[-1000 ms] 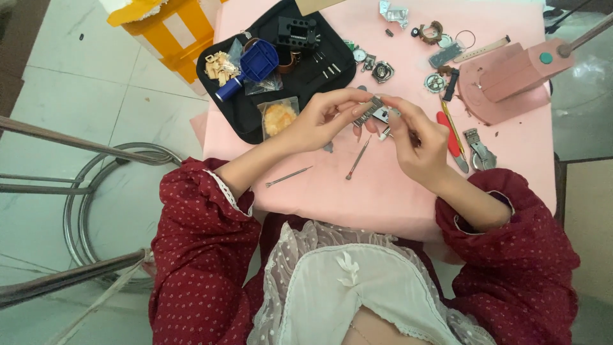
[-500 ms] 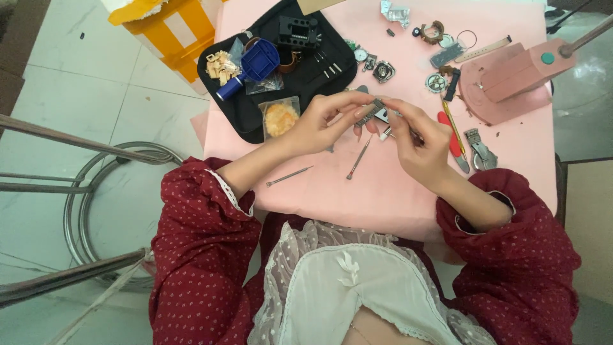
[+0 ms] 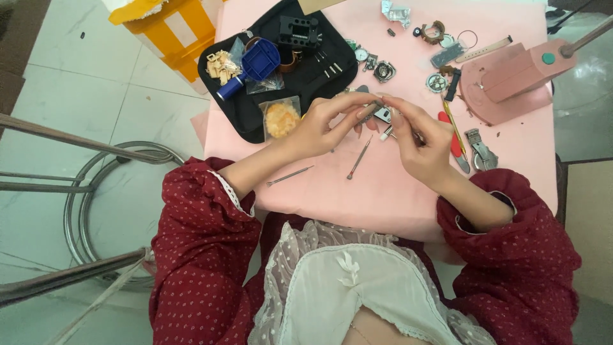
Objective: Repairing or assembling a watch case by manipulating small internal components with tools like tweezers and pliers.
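Barely shifted, left hand [image 3: 319, 124] and right hand [image 3: 418, 137] pinch a small metal part [image 3: 378, 113] between fingertips.

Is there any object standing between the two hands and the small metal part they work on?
Nothing visible does. The left hand and the right hand both already pinch the small metal part above the pink table.

Small metal part [image 3: 382, 114] is largely hidden by fingers [image 3: 357, 105]; identity unclear, possibly a watch case. Pink stand [image 3: 511, 80] arm and yellow crate [image 3: 172, 25] are cut off by the frame edge.
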